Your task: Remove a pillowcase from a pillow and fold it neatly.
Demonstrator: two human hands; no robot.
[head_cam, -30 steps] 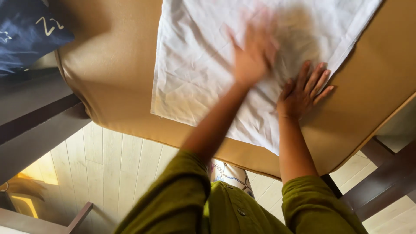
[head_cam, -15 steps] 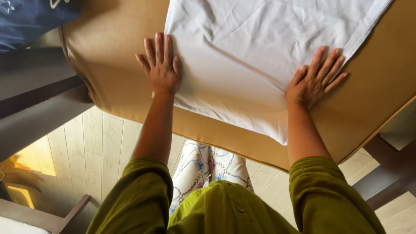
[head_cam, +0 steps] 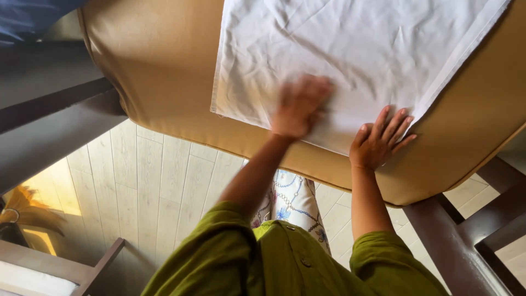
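Observation:
A white cloth [head_cam: 350, 49] lies spread flat on a tan cushioned surface [head_cam: 159, 60]. My left hand [head_cam: 300, 107] is blurred with motion and rests on the cloth's near edge, near its middle. My right hand [head_cam: 379, 138] lies flat with fingers spread on the cloth's near right corner. Neither hand grips anything. Both arms wear olive-green sleeves.
A dark wooden frame [head_cam: 49, 126] runs along the left of the cushion, and another dark wooden piece [head_cam: 460, 241] stands at the lower right. Pale plank flooring [head_cam: 164, 186] lies below. A dark blue cushion [head_cam: 27, 16] shows at the top left.
My left hand has swept from the cloth's left edge rightward to its near middle. My right hand has slid slightly down toward the cloth's near corner. The view has shifted a little.

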